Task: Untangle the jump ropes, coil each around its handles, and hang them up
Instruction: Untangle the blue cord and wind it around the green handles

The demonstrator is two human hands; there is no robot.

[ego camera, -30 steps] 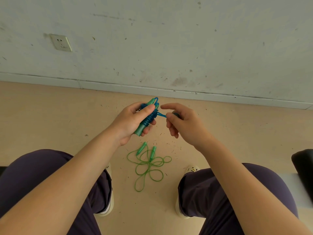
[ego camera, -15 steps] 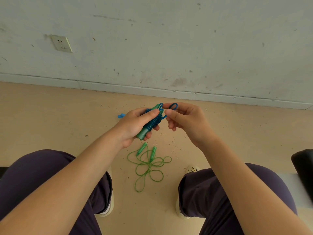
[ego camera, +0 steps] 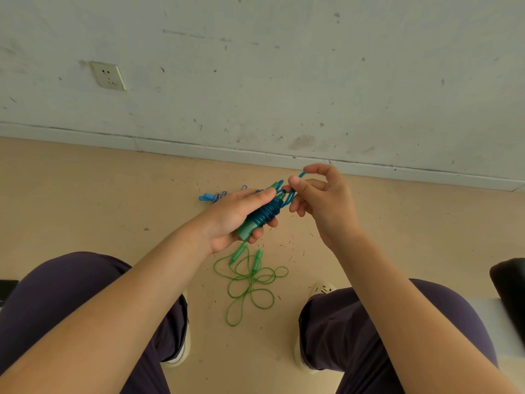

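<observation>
At centre frame the left hand (ego camera: 233,220) has its fingers (ego camera: 262,194) curled tight round the green handles wound with the blue jump rope (ego camera: 262,216), while the right hand (ego camera: 321,199) pinches its free loop, and the green jump rope (ego camera: 250,280) lies loose on the floor (ego camera: 85,200) below.

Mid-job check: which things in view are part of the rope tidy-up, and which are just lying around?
Part of the job:
- blue rope, coiled round its green handles, gripped by the left hand
- its free loop, pinched by the right hand
- green rope, loose on the floor
- striped rope, partly hidden

Just there:
- wall socket
- black object at right
</observation>
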